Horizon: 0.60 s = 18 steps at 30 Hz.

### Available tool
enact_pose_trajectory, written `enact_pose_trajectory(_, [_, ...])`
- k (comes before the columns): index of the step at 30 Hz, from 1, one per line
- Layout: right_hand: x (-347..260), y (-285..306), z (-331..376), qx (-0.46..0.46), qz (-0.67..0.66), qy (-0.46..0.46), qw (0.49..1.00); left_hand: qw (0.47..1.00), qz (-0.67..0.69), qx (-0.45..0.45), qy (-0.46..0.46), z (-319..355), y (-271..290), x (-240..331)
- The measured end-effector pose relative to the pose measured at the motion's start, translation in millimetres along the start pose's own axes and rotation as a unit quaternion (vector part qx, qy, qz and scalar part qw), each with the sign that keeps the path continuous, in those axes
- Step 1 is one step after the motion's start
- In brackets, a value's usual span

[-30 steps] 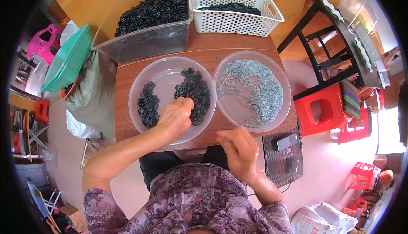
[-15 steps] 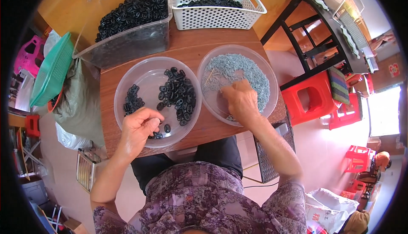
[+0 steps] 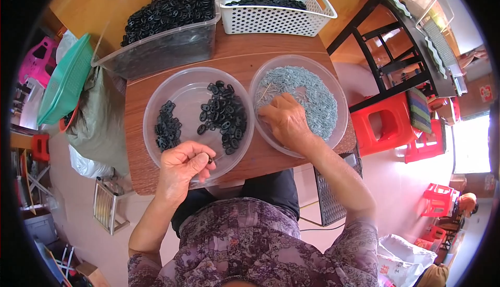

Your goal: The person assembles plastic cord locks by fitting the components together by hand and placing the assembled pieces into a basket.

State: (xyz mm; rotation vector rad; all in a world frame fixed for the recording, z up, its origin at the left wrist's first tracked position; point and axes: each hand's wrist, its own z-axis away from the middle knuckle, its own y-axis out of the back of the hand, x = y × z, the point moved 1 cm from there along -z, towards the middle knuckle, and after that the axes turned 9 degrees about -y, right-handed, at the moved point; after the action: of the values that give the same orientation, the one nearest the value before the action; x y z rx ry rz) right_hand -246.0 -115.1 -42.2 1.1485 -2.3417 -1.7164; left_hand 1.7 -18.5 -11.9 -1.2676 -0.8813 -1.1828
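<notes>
Head view, looking down: a person in a purple patterned top sits at a brown wooden table with two round, clear plastic bowls side by side on it. The left hand is above the near edge of the left bowl, its thumb and forefinger pinching a small dark piece, the other fingers loosely curled. That bowl holds black oval pieces with holes in them, gathered in a larger pile on its right side and a smaller pile on its left. The right hand reaches into the right bowl, fingers bent downward and bunched near small blue-grey pieces heaped mostly along the far and right sides; whether the fingertips grip one cannot be told. At the table's far end, a clear bin heaped with black pieces stands beside a white perforated basket holding more. A red stool stands to the right.
</notes>
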Motion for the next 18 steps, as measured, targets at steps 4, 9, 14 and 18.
enact_pose_trajectory(4, [1.9,-0.2,0.0,-0.026,0.003,0.019,0.999,1.0,0.003,0.012,0.014,-1.1,-1.4,1.1])
enact_pose_trajectory(9, [1.0,3.4,-0.4,-0.033,-0.002,0.03,0.999,1.0,0.011,0.011,0.018,-4.2,-0.8,-1.1])
enact_pose_trajectory(14, [2.2,4.4,-1.6,-0.04,-0.018,0.054,0.998,1.0,0.009,0.014,0.02,-4.2,-1.3,-2.6])
enact_pose_trajectory(18, [-2.3,2.7,-4.8,-0.051,-0.01,0.078,0.996,1.0,0.008,0.014,0.016,-5.1,1.5,-4.8])
